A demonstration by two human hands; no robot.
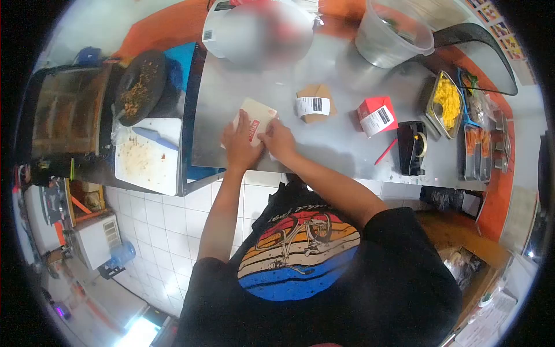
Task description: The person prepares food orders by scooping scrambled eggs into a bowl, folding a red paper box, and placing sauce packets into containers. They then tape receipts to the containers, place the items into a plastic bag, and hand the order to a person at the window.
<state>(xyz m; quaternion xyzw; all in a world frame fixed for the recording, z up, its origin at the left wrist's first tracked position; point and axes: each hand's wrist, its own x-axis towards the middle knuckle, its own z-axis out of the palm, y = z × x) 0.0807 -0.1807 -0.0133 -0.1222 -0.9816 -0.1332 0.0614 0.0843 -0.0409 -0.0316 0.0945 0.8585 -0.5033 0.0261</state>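
Observation:
A cream paper packet with red print point(263, 111) lies on the steel table under both of my hands. My left hand point(240, 140) rests across its left part, fingers stretched out over the surface. At the packet's right edge, my right hand point(279, 140) has its fingers bent and closed on the edge; the fingertips are partly hidden. To the right sits a brown folded takeaway box point(317, 117) with a white printed label. Farther right stands a red takeaway box point(366, 110), also labelled.
A red pen point(385, 151) and a black tape dispenser point(411, 156) lie near the table's front right. Behind are a clear bucket point(388, 49) and a metal tray of yellow food point(435, 118). Leftward, a knife point(155, 137) rests on a white cutting board point(139, 168) beside a dark stone mortar point(157, 95).

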